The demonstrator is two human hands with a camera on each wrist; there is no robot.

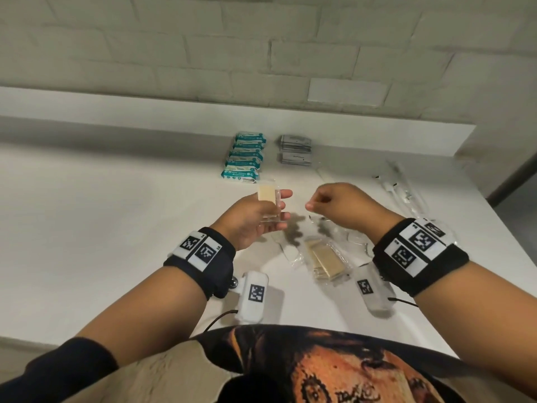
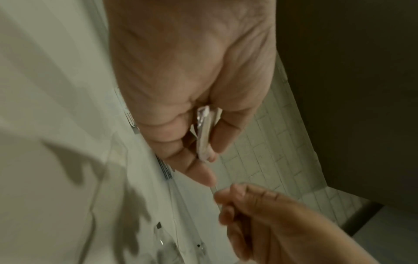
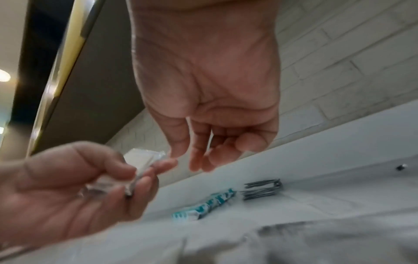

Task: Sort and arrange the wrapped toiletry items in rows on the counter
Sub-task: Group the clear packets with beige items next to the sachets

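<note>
My left hand [image 1: 279,207] holds a flat tan item in a clear wrapper [image 1: 268,196] between thumb and fingers, a little above the white counter [image 1: 116,213]. The left wrist view shows that wrapped item [image 2: 204,132] edge-on in the pinch. My right hand [image 1: 312,203] hovers just to its right, fingers [image 3: 196,157] loosely curled round nothing. Behind the hands lie a row of teal packets [image 1: 245,157] and a stack of grey sachets [image 1: 295,149]. More tan wrapped items [image 1: 324,261] lie under my right wrist.
Long clear-wrapped items [image 1: 404,193] lie scattered at the counter's right side, and crumpled clear wrapping [image 1: 354,239] sits near my right wrist. A raised ledge [image 1: 203,112] and a brick wall close the back. The counter ends at the right above a darker floor [image 1: 517,193].
</note>
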